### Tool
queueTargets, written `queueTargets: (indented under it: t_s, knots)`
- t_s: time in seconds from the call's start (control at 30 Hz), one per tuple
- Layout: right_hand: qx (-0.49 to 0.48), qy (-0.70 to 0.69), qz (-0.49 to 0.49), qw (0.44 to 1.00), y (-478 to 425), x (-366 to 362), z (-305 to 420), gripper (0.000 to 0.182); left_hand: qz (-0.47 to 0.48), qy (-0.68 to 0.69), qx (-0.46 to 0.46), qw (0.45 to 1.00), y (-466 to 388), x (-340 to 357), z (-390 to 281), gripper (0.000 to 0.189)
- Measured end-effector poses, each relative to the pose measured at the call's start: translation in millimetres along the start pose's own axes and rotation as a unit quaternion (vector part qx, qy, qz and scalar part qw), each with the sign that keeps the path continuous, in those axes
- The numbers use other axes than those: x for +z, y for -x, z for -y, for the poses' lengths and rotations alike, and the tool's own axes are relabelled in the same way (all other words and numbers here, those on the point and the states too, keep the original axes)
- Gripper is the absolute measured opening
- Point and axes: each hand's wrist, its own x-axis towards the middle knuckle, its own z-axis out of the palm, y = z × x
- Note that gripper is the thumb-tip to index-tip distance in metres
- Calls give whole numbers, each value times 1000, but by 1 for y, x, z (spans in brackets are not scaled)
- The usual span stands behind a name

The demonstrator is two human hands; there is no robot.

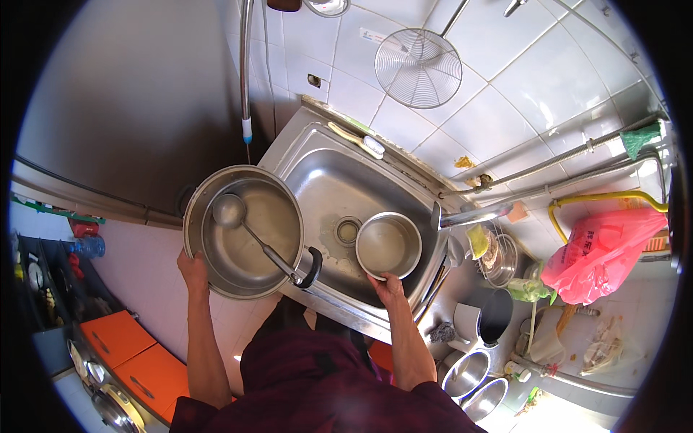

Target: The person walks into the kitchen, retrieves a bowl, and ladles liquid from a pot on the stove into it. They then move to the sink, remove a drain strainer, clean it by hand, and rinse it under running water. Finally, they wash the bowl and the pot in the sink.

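Observation:
My left hand [195, 273] grips the near left rim of a large steel pot [265, 211], over the left edge of the sink. Cloudy liquid appears to cover the pot's bottom. A steel ladle [229, 211] lies inside, bowl at the far left, its handle leaning over the near right rim beside a black pot handle [312, 269]. My right hand [389, 288] holds a small round steel bowl [388, 244] by its near rim. The bowl is over the right part of the stainless sink [341, 173], apparently holding cloudy liquid. Whether it touches the sink floor, I cannot tell.
A scrub brush [357, 140] lies on the sink's back ledge. The faucet [475, 215] juts in at the right. Beyond it stand a wire basket [498, 260], a white mug [465, 323] and steel bowls [465, 373]. A skimmer [418, 67] hangs on the tiles.

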Motion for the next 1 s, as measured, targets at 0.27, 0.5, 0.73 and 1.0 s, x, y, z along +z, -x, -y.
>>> queueTargets:
  t_s: [0.27, 0.5, 0.73, 1.0]
  knots:
    - [100, -119, -4, 988, 40, 19, -4, 55, -30, 37, 2, 999, 14, 9, -22, 35]
    - [42, -43, -13, 998, 121, 40, -7, 57, -30, 61, 16, 998, 14, 8, -22, 36]
    - [-29, 111, 7, 993, 204, 79, 21, 55, -26, 79, 5, 997, 13, 5, -24, 35]
    - [-136, 267, 16, 954, 266, 141, 49, 47, -29, 63, 24, 997, 10, 7, -19, 35]
